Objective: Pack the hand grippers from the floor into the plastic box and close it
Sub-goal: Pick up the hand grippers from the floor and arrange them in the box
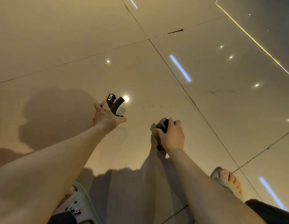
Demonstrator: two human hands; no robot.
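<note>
Both grips are closed, each round one black gripper. My left grip (108,118) wraps the left gripper (115,104) low down. Its two handles fork out past my fingers, pointing far and a little right, and the joined end sits by my thumb. My right grip (172,135) curls over the right gripper (163,126), which lies mostly hidden under my palm. Its long axis runs near to far, with one dark end showing at my fingertips and another just left of my wrist.

The two grips are well apart over the tiled floor (156,70), the left one farther out than the right. I cannot tell whether either gripper is clear of the floor or touching it; the shadows sit close beside both.

What the next move turns on is where the box lies, and the box is nowhere in view. Only bare tile shows to the far side, left and right, with my sandal (80,204) near left and my foot (229,180) near right. So I judge the pick-up is in hand for this pair, and the packing and closing are not yet done. I would need to turn and find the box before I could say which grip is nearer to it, or which way to swing the handles to lay them in.
</note>
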